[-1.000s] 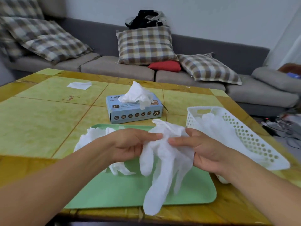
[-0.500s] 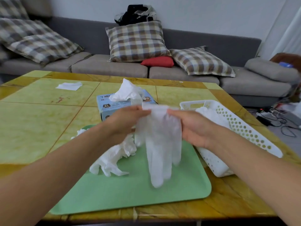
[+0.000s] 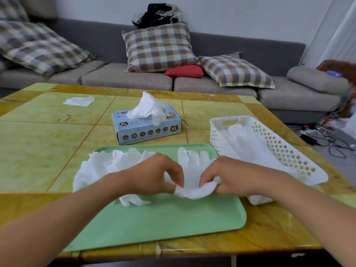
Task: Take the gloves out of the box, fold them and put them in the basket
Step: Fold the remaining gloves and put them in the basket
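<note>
**Both grips pinch one glove over the green tray**

The grip of the left hand [image 3: 154,175] pinches the near edge of a white glove [image 3: 192,170], and the grip of the right hand [image 3: 234,177] pinches the same edge from the other side. The glove lies flat on the green tray [image 3: 173,224], its fingers pointing to the far rim of the tray.

What can go wrong, in my judgement: the glove is thin and limp, so the edge may slip from one pinch and the fold then comes out crooked. The loose pile of gloves [image 3: 107,166], on the left part of the tray, touches the left wrist and could be dragged along. The basket [image 3: 289,149] stands just right of the tray and already holds gloves; a careless drop may let the fold spring open.

The box [image 3: 148,130], beyond the far rim of the tray, shows "XL" twice on its front. A Chinese line on its top is partly covered by a glove that sticks out, so I cannot read it.
</note>
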Available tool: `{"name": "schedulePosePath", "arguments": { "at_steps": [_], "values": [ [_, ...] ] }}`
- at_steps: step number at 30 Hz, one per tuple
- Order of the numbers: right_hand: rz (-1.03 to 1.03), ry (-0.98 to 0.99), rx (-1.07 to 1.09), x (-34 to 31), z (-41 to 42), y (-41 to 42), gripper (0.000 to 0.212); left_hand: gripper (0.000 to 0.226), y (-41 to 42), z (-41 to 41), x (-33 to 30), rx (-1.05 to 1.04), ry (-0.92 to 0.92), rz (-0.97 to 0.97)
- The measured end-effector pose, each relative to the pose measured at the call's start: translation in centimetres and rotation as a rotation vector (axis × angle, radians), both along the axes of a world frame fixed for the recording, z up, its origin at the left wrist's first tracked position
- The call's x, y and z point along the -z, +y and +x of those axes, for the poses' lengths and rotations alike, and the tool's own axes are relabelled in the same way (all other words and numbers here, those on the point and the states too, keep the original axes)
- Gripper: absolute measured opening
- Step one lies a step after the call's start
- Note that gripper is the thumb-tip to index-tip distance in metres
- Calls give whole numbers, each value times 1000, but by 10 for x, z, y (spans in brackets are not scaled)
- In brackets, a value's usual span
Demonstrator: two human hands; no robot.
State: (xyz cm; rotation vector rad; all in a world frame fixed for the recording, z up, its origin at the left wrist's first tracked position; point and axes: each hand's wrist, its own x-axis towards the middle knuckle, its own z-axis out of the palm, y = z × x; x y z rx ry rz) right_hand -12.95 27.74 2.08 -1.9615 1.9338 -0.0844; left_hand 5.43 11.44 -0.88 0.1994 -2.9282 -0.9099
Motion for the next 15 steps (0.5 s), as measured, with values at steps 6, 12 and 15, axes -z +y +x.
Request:
{"name": "schedulePosePath", "arguments": {
  "at_steps": [6,12,15],
  "values": [
    [215,26,-51,-5,7,17,32,15,9,1,7,123,-191,73],
    [-7,1,170,12,9,-4,54,22,14,6,4,226,-277,-7],
    [-37,170,245,24,12,-29,31,18,17,4,10,188,-243,4]
  ]
}}
